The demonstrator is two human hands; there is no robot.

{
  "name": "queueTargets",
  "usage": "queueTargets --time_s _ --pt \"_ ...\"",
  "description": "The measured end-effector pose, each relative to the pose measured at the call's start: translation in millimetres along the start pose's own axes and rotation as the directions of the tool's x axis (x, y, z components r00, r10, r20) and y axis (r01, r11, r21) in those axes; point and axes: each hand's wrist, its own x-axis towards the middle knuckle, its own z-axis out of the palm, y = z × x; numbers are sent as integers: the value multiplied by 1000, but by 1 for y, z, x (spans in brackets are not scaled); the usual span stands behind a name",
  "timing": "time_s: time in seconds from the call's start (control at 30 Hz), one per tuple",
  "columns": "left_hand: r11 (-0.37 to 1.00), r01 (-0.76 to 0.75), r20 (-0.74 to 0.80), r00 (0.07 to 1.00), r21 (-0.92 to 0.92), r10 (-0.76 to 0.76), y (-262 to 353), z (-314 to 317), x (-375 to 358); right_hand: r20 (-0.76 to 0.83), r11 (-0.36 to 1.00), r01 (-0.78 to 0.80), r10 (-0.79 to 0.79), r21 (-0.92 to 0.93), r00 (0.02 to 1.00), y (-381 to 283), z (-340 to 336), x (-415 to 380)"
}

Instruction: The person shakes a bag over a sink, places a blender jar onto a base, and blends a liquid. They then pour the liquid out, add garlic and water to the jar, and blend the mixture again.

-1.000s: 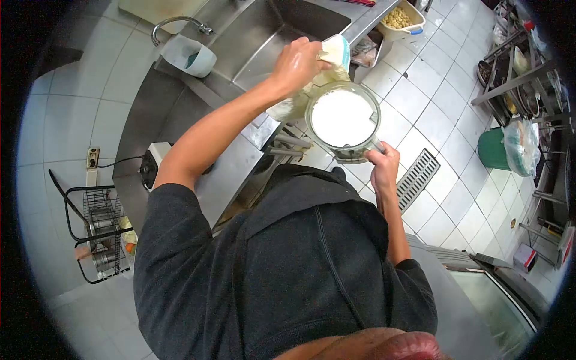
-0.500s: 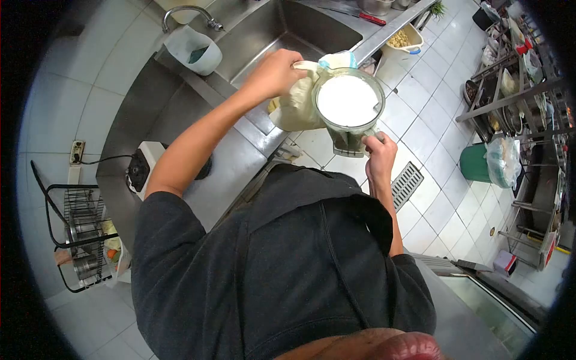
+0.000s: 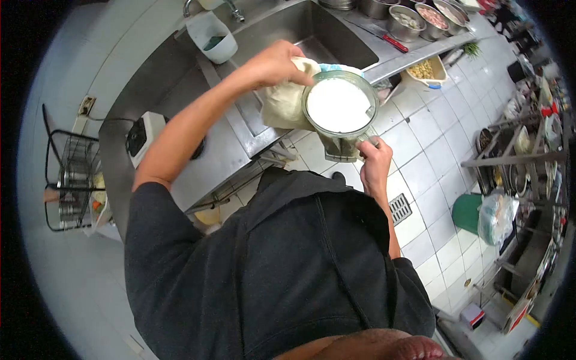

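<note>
My right hand (image 3: 376,162) is closed round the handle of a clear blender jar (image 3: 342,147), held upright in front of my apron. White liquid (image 3: 339,106) nearly fills the jar up to its rim. My left hand (image 3: 281,65) grips a cream-coloured cloth (image 3: 287,103) that hangs against the jar's left side, its fingertips close to the rim. A bit of white and blue cloth (image 3: 341,68) shows behind the rim. The blender base (image 3: 146,137) stands on the steel counter to the left, partly behind my left arm.
Beyond the jar lies a steel sink (image 3: 354,51) with a tap (image 3: 234,13) and a white plastic container (image 3: 211,39). A red-handled knife (image 3: 393,43) and metal bowls (image 3: 405,25) line the far counter. A green bin (image 3: 468,213) stands on the tiled floor (image 3: 435,162) near racks.
The jar and both hands have shifted slightly left in view. My view has turned, so more bowls on the far counter show. Both grips stay the same.
</note>
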Motion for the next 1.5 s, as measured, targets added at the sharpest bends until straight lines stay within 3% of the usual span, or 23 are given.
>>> queueTargets --time_s 0.03,0.1,0.2,0.23,0.33,0.37,0.4,0.47,0.57,0.67,0.7,0.77,0.8,0.83,0.87,0.9,1.0,1.07,1.13,1.17,1.3,1.43,1.5 --pt "934 -47 -50 996 353 69 9 -7 1 36 1000 -15 15 -10 999 -2 -5 9" --pt "557 -4 -119 976 831 185 0 -13 6 105 999 -40 43 -33 994 -7 -19 20" --pt "303 194 -300 884 933 358 8 -9 -12 165 999 -49 46 13 985 -20 -30 32" --pt "318 206 -342 815 925 468 3 -9 -15 183 999 -50 45 21 982 -19 -36 38" --pt "921 267 -536 841 282 -80 -27 -8 -25 204 998 -62 59 6 977 -20 -52 52" --pt "836 163 -462 770 -524 -440 -42 11 -30 207 998 -56 49 25 977 -20 -56 54" --pt "583 -115 -452 756 -805 -474 -58 32 -34 209 998 -57 48 37 977 -20 -63 56" --pt "537 -209 -504 709 -818 -492 -39 69 -42 203 997 -55 43 54 978 -22 -79 59" --pt "383 -317 -472 766 -868 -436 -16 97 -34 171 994 -54 36 99 985 -25 -105 58" --pt "146 -227 -268 877 -963 -398 -3 98 -8 104 999 -25 20 48 994 -32 -132 51" --pt "167 -161 -221 862 -973 -456 9 102 6 77 999 -20 17 27 997 -33 -140 49" --pt "467 191 -68 873 -863 -483 23 121 29 33 1000 -5 6 -12 999 -35 -155 41" --pt "590 346 0 862 -729 -506 29 132 39 12 1000 3 -3 -31 1000 -36 -163 39" --pt "829 445 118 894 -340 -432 35 147 42 -24 998 -11 9 -64 1000 -36 -170 35" --pt "917 382 258 880 114 -399 40 160 42 -51 998 -10 7 -58 999 -38 -175 31" --pt "956 202 334 904 213 -265 8 173 50 -75 999 -7 3 -51 997 -40 -179 28" --pt "929 367 273 891 38 -363 9 178 76 -119 999 -5 -2 -52 993 -32 -195 18" --pt "688 483 335 875 -542 -351 31 171 88 -140 999 -10 3 -52 990 -27 -202 14" --pt "725 469 431 864 -504 -260 47 162 100 -160 1000 -9 5 -25 987 -25 -204 10" --pt "856 298 408 906 -423 -113 55 159 98 -161 1000 -14 9 -27 987 -25 -205 7" --pt "923 337 272 920 -184 -281 53 158 112 -131 1000 -8 9 6 991 -22 -205 3" --pt "882 302 124 953 -362 -276 58 179 128 -75 1000 -16 14 -26 997 -20 -203 5" --pt "927 254 77 967 -275 -242 65 190 129 -46 999 -20 19 -39 999 -19 -197 9"
